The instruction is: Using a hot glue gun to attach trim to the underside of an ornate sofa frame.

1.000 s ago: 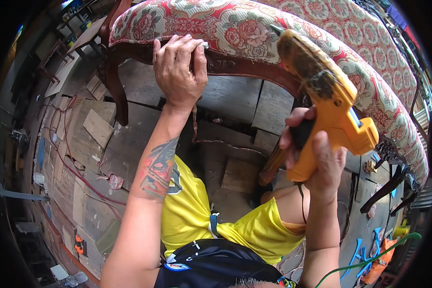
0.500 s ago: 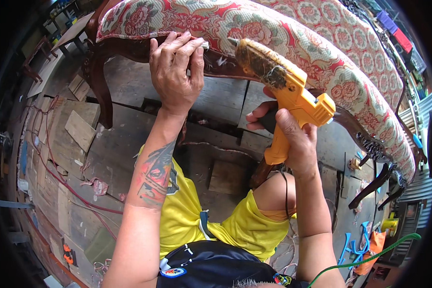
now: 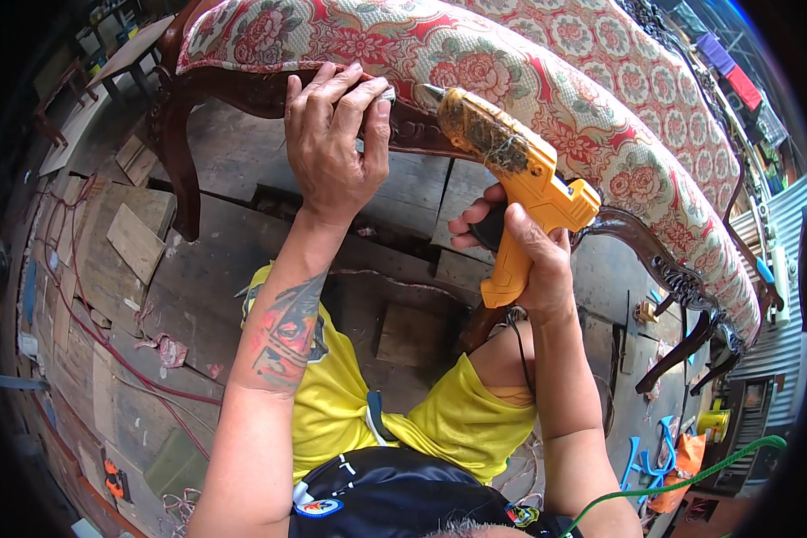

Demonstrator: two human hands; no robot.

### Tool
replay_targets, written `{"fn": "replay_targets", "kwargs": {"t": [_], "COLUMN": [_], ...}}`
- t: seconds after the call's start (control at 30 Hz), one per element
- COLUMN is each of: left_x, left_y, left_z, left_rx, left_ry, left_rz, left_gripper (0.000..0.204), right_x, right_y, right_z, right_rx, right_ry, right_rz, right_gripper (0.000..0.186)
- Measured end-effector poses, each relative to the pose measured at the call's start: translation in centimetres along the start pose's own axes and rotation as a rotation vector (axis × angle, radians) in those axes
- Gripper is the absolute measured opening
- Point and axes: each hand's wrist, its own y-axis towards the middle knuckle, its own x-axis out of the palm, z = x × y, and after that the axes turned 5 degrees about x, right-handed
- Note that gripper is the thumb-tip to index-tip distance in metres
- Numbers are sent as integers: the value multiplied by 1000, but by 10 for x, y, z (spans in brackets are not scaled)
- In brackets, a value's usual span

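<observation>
My right hand (image 3: 544, 260) is wrapped round the handle of a yellow hot glue gun (image 3: 533, 202), fingers at its dark trigger. Old brown glue coats the gun's front, and its metal nozzle points up and left at the lower edge of the floral upholstered seat (image 3: 475, 72). My left hand (image 3: 336, 143) rests at that edge, its fingers bent over the carved dark wood rail (image 3: 251, 92). A small pale end of a trim strip (image 3: 387, 93) shows at its fingertips; the rest is hidden by the hand. Nozzle and fingertips are a short gap apart.
Under the seat are curved wooden legs (image 3: 181, 184) and a plank floor with gaps. Loose boards (image 3: 134, 242) and red cords (image 3: 108, 336) lie at left. At right are blue straps (image 3: 655, 457), an orange bag (image 3: 688, 466) and a green cord (image 3: 690, 477).
My left hand has moved slightly right along the seat edge. The glue gun has shifted a little left, bringing its nozzle nearer my left fingertips. The whole view has shifted slightly.
</observation>
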Motion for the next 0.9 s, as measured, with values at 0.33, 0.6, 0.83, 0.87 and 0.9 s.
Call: {"fn": "replay_targets", "kwargs": {"t": [0.33,0.6,0.83,0.87,0.9], "left_x": [5,4,7,7,7], "left_y": [-1,-4,-5,-5,-5], "left_z": [0,1,3,3,2], "left_rx": [21,25,-6,-13,-13], "left_ry": [1,18,-4,-7,-4], "left_rz": [44,31,45,46,44], "left_gripper": [24,15,11,11,11], "right_x": [-11,-6,-9,-10,-11], "right_y": [11,11,0,-3,-5], "right_z": [-3,0,-2,-5,-8], "right_rx": [98,112,73,74,-43], "right_ry": [62,60,-4,-3,91], "right_rz": [-116,-104,-68,-68,-114], "right_gripper": [50,49,51,51,52]}}
